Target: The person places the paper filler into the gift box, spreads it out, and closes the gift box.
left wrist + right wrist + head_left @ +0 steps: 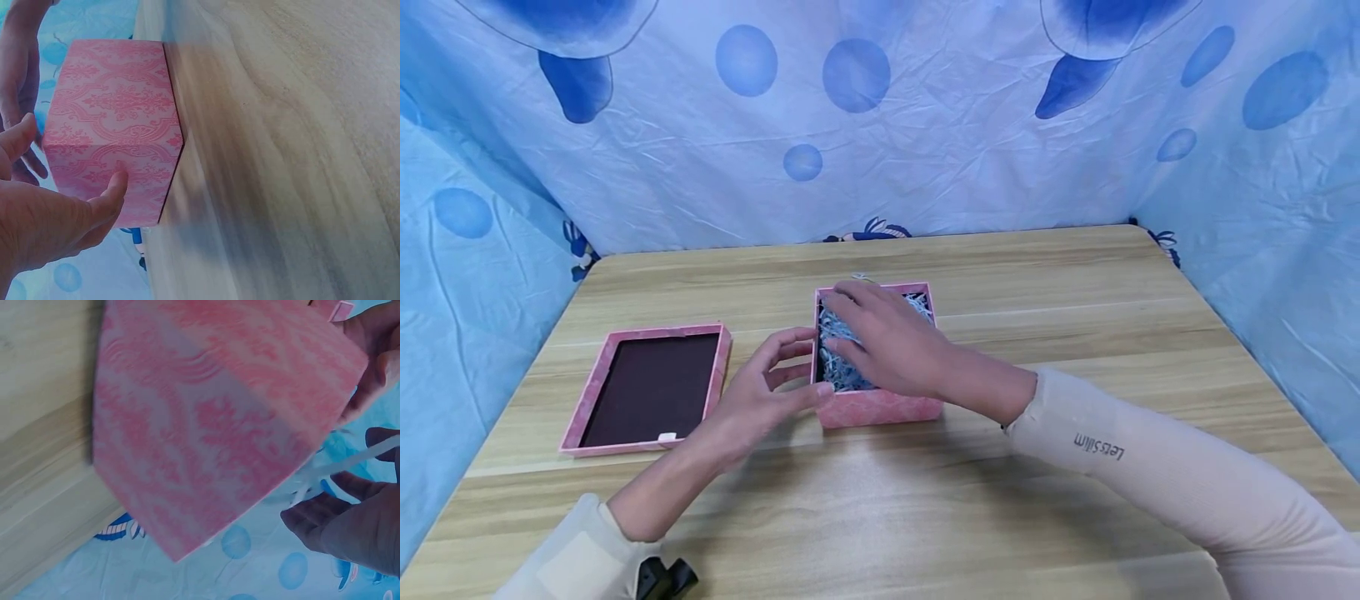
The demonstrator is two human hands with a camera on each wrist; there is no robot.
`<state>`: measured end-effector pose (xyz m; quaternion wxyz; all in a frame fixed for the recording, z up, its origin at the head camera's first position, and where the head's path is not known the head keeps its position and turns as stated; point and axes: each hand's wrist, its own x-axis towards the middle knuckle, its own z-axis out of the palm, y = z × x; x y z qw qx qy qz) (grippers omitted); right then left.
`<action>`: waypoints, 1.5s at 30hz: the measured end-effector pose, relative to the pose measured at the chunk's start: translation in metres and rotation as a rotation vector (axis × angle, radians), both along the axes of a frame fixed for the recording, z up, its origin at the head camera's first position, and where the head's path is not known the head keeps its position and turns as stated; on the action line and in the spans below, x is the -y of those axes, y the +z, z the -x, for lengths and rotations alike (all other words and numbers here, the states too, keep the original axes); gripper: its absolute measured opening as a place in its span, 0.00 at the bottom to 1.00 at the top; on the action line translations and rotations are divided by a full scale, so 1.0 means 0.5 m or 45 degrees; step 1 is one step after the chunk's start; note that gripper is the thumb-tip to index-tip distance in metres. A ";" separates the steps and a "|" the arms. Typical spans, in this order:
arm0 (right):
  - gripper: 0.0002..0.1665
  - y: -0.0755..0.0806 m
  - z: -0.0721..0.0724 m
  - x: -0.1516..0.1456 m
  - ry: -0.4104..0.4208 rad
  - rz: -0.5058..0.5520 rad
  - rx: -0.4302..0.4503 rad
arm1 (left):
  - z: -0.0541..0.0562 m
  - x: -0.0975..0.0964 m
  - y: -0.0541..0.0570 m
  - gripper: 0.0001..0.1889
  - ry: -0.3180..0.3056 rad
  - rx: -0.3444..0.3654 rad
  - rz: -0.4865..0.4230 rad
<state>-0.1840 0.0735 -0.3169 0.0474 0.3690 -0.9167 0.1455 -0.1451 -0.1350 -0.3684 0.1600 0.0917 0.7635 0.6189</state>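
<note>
A pink patterned box stands without its lid on the table, filled with pale blue shredded paper. My left hand is at the box's left side, thumb by the front left corner; in the left wrist view its fingertips touch the pink wall. Over the box my right hand lies palm down on the shredded paper, hiding much of it. From the right wrist view, pale paper strands stick up by that hand's loosely bent fingers.
To the left lies a pink-rimmed lid, its dark inside facing up, with a small white tag at its near edge. Blue patterned sheets hang behind and beside the wooden table.
</note>
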 end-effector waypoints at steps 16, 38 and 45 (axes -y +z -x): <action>0.31 0.008 -0.038 0.068 0.022 0.111 0.143 | -0.009 0.031 0.015 0.37 0.056 -0.045 0.010; 0.45 -0.029 -0.070 0.183 0.056 0.279 0.657 | 0.010 0.171 0.060 0.40 0.303 -0.199 0.680; 0.50 -0.047 -0.081 0.212 0.014 0.263 0.749 | 0.031 0.222 0.047 0.45 0.308 -0.153 0.902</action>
